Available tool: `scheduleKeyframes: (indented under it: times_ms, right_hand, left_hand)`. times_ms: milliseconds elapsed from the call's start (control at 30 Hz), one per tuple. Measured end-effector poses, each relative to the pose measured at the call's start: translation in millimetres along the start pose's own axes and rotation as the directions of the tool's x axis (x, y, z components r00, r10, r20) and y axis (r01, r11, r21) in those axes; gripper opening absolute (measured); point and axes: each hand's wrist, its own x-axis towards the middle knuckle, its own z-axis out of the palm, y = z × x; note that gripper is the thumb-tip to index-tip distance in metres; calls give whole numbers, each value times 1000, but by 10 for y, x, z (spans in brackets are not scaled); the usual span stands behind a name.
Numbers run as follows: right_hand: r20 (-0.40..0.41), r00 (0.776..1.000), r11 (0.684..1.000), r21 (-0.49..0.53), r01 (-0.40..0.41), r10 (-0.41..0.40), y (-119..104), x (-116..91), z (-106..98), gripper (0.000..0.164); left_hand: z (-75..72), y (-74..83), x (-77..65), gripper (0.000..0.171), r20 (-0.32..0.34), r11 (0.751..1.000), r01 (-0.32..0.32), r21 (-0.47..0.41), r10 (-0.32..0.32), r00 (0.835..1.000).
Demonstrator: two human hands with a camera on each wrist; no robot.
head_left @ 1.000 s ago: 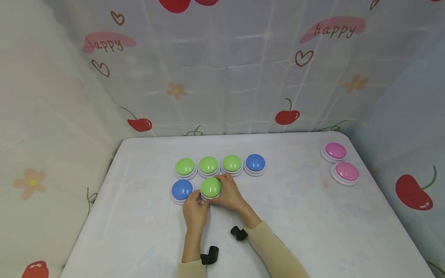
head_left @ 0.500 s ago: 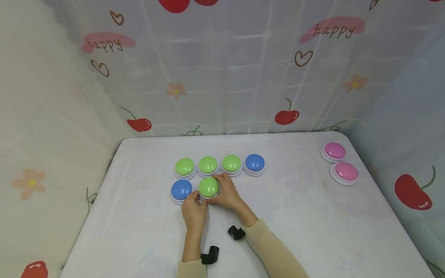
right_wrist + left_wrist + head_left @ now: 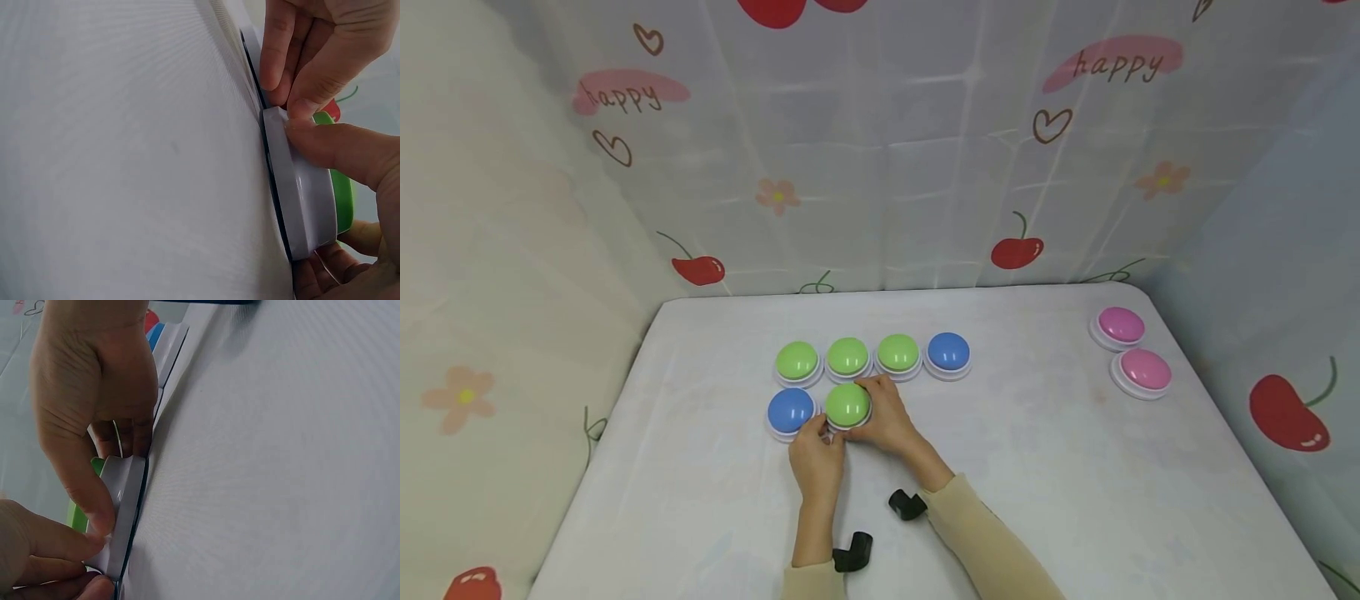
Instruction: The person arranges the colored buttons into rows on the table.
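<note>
My right hand (image 3: pixel 887 417) grips a green-domed buzzer button (image 3: pixel 847 405) with a white base, thumb on the near side and fingers round the far right side. At its near left edge is my left hand (image 3: pixel 818 458), thumb and fingers bent at the base. In the right wrist view the left hand's thumb (image 3: pixel 304 109) meets the right thumb (image 3: pixel 337 145) on the white base (image 3: pixel 303 200). A blue buzzer button (image 3: pixel 791 410) sits just left of the held one. Behind them stand a left green button (image 3: pixel 797 361), a middle green button (image 3: pixel 847 357), a right green button (image 3: pixel 898 354) and another blue button (image 3: pixel 948 352).
Two pink buzzer buttons, a back one (image 3: pixel 1121 325) and a front one (image 3: pixel 1144 371), stand at the far right of the white-covered table (image 3: pixel 1037 467). A printed curtain (image 3: pixel 880 150) hangs behind and at both sides. Black wrist devices (image 3: pixel 853 552) sit by the sleeves.
The held green button has slid slightly left, closer to the front blue button, and my right hand has moved with it. My left hand has stayed almost in place.
</note>
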Motion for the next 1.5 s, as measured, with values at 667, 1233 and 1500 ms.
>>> scheduleKeyframes:
  times_ms: [667, 1233, 1500]
  right_hand:
    - [4, 1000, 1000, -23, 19, -19, 7, -12, 7, 90]
    - [30, 997, 995, 73, 68, -71, 82, -20, -93, 89]
    - [35, 997, 994, 80, 69, -72, 112, -17, -118, 83]
  left_hand:
    - [-8, 15, -17, 30, -32, 1000, 2, -18, -2, 999]
    - [7, -10, -29, 37, -5, 999, 43, -29, -43, 999]
    - [-8, 23, -38, 39, 9, 996, 76, -52, -75, 997]
